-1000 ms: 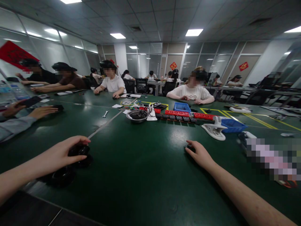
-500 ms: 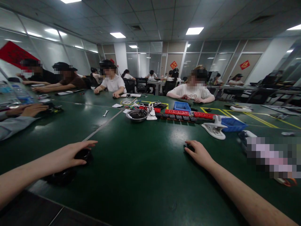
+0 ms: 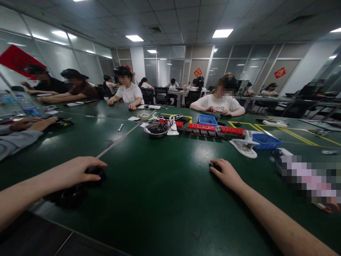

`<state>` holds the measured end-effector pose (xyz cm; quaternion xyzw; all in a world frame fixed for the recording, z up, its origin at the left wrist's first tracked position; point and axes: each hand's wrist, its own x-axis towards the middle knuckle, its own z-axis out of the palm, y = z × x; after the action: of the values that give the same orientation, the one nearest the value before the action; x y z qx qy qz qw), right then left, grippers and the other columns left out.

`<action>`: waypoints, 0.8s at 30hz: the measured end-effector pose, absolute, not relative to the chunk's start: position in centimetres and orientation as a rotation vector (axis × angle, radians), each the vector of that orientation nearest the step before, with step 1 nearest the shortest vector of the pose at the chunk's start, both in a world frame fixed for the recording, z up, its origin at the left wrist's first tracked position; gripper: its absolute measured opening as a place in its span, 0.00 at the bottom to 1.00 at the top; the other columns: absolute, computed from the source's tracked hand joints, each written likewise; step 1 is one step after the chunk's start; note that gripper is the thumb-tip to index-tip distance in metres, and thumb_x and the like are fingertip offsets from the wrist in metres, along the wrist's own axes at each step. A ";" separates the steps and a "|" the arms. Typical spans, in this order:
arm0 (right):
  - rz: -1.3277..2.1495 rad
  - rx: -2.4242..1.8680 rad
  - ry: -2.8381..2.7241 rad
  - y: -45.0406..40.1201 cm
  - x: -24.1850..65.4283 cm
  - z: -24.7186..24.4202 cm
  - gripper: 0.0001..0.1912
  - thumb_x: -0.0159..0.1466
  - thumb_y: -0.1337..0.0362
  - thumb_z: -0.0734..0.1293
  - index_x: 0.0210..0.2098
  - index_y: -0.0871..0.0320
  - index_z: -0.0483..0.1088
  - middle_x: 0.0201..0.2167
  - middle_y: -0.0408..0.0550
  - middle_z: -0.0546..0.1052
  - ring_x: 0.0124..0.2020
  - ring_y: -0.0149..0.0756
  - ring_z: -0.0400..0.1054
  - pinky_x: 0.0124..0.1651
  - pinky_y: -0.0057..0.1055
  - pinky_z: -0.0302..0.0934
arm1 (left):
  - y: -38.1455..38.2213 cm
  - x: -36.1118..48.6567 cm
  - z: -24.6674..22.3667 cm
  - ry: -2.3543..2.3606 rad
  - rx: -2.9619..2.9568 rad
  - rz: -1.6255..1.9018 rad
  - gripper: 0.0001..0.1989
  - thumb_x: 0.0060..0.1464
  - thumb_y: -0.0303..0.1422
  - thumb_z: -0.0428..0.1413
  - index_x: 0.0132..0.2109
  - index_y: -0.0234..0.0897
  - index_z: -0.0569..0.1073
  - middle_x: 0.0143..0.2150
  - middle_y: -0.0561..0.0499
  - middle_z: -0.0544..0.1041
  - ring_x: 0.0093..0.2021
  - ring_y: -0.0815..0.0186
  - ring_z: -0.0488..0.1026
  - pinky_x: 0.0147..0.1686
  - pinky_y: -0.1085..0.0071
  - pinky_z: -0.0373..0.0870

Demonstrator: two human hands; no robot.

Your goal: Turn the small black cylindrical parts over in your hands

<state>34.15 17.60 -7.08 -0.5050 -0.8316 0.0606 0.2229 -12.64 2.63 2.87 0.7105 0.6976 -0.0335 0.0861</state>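
My left hand (image 3: 76,172) hovers at or just above a black rounded object (image 3: 99,177). Its thumb and fingers are spread apart, and whether they touch the object cannot be told. A second glossy black rounded part (image 3: 71,196) lies under the wrist; the two look like pieces of one item, mostly covered by the hand and dark. On the green table (image 3: 160,199), my right hand (image 3: 225,172) rests curved over a small black computer mouse (image 3: 213,165), most of which the palm and fingers hide.
Ahead lie a metal bowl (image 3: 156,134) with black cable, a red-and-black power strip (image 3: 205,128), a white clip base (image 3: 244,145) and a blue tray (image 3: 266,141). A wrench (image 3: 120,127) lies left of them. A co-worker's hands (image 3: 39,124) are at left; other people sit opposite.
My left hand has shifted slightly left and up, its thumb rising against the black object. My right hand stays on the mouse. The view has tilted very slightly.
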 end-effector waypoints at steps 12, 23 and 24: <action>0.161 -1.392 -2.308 17.4 34.0 -6.9 0.12 0.56 0.61 0.60 0.38 0.59 0.68 0.36 0.50 0.69 0.40 0.39 0.61 0.44 0.35 0.54 | 5.5 -4.2 5.5 1.885 2.293 -0.056 0.26 0.45 0.47 0.50 0.51 0.43 0.62 0.52 0.51 0.65 0.50 0.59 0.61 0.50 0.65 0.55; 0.216 -1.365 -2.079 17.0 34.3 -6.2 0.12 0.58 0.61 0.57 0.26 0.59 0.68 0.26 0.46 0.70 0.32 0.35 0.63 0.38 0.31 0.55 | 11.1 19.6 -3.7 1.106 2.574 0.216 0.28 0.50 0.46 0.44 0.56 0.38 0.55 0.59 0.44 0.52 0.59 0.55 0.45 0.55 0.55 0.46; 0.218 -1.380 -2.048 17.1 34.5 -5.8 0.16 0.60 0.61 0.54 0.23 0.59 0.67 0.23 0.45 0.70 0.29 0.34 0.63 0.35 0.29 0.56 | 11.1 20.4 -4.5 1.103 2.579 0.225 0.31 0.50 0.49 0.43 0.57 0.38 0.52 0.60 0.44 0.51 0.59 0.54 0.43 0.55 0.52 0.41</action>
<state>34.47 17.11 -5.79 -0.5263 -0.7812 0.0831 0.3253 20.42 11.08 -4.53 0.9042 0.3868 0.0788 0.1629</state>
